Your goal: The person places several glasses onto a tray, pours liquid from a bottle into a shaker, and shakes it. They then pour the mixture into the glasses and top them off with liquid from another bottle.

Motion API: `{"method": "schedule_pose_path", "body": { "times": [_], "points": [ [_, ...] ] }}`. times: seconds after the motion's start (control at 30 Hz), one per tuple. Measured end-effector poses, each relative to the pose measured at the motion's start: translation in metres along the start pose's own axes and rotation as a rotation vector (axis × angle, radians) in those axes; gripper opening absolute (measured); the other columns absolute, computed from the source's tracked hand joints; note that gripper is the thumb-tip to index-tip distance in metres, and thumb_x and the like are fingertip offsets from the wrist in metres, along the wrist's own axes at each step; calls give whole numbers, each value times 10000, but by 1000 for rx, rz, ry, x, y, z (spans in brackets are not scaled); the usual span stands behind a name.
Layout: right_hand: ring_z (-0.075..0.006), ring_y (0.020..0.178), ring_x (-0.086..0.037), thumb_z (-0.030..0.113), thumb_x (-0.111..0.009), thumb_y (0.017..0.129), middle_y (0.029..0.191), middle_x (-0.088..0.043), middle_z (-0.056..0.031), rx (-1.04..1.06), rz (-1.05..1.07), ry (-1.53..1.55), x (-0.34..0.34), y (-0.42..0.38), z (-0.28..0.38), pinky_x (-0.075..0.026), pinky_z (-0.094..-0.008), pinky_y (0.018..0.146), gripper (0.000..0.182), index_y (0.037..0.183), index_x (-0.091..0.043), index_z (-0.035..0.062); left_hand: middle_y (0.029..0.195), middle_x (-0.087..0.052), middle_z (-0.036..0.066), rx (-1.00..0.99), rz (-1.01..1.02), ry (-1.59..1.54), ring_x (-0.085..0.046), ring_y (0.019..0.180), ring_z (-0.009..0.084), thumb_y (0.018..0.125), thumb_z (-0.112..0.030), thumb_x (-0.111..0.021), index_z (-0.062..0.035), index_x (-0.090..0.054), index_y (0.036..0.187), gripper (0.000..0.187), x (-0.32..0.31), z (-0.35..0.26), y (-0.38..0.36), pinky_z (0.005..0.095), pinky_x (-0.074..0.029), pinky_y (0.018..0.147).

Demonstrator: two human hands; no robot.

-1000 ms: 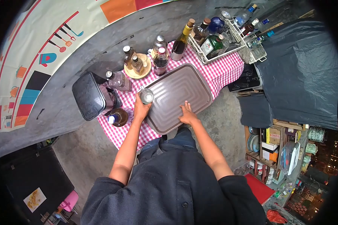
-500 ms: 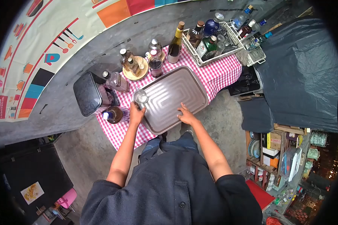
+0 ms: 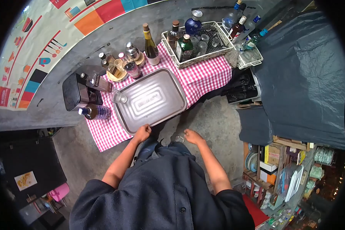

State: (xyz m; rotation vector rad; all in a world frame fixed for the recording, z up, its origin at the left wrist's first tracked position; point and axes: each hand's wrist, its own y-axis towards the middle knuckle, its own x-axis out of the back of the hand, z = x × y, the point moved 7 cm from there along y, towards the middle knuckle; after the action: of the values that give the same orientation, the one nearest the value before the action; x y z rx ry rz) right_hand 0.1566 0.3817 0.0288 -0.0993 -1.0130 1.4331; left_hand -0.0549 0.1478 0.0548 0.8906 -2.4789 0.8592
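A brown rectangular baking tray [image 3: 166, 105] with ridged lines lies on the red-and-white checked tablecloth [image 3: 209, 76]. A small clear glass [image 3: 120, 97] stands at the tray's left end. My left hand [image 3: 143, 133], its fingers curled in, is right by the tray's near edge. Over the floor to the right of it hangs my right hand [image 3: 193, 136], also curled and holding nothing. Beyond the tray stand a dark soda bottle [image 3: 132, 69] and a green wine bottle [image 3: 151, 51]. A bottle with a patterned label [image 3: 97, 112] is to the left.
A cream wire basket [image 3: 203, 57] holds bottles and glasses. Small bottles sit on a round wooden board [image 3: 118, 78] near the wall. A black bin-like container [image 3: 74, 92] is at the table's left end. Wooden shelves [image 3: 270, 161] stand to the right, below a dark tarp [image 3: 299, 84].
My left hand has let go of the glass and drawn back to the tray's near edge. My right hand has left the tray and curled. The view has shifted.
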Motion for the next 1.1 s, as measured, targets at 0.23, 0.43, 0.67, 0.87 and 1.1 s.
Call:
{"method": "schedule_pose_path", "body": {
  "times": [0.23,0.43,0.67,0.87,1.1],
  "points": [
    [-373,1085,-608,234,-561,828,1133,-638,-242,-168,179,-145,-39,-37,-158,-469,-401,943,386,1136,-608,6,848,-657,228,39,225,114,-640,853,352,780,-127,-558,-2,-613,867,162,-62,-31,-3,405,-488,796],
    [-268,849,-665,200,-536,860,980,-678,-152,-324,160,88,-34,-24,-202,-535,-393,729,289,1068,-622,19,894,-668,200,92,160,106,-638,892,328,831,-158,-559,-5,-623,948,203,-53,-58,6,402,-486,814],
    [-180,720,-625,169,-520,900,867,-641,-72,-469,112,617,-2,-6,-182,-517,-323,611,197,1044,-590,54,899,-669,169,159,185,6,-626,880,268,861,-152,-553,-4,-622,988,206,-58,-74,40,379,-479,818],
    [-154,710,-601,131,-519,929,856,-627,-55,-401,89,479,40,15,-173,-502,-286,610,171,1062,-578,43,896,-665,135,67,275,-147,-606,878,227,889,-137,-555,8,-616,980,182,-72,-102,85,350,-471,837],
    [-145,751,-595,74,-534,919,858,-622,-46,-213,-146,400,166,33,-93,-491,-286,712,254,1165,-565,20,850,-626,58,105,247,-238,-563,764,161,912,-88,-530,8,-603,978,137,-60,-114,124,288,-469,729]
  ]
}}
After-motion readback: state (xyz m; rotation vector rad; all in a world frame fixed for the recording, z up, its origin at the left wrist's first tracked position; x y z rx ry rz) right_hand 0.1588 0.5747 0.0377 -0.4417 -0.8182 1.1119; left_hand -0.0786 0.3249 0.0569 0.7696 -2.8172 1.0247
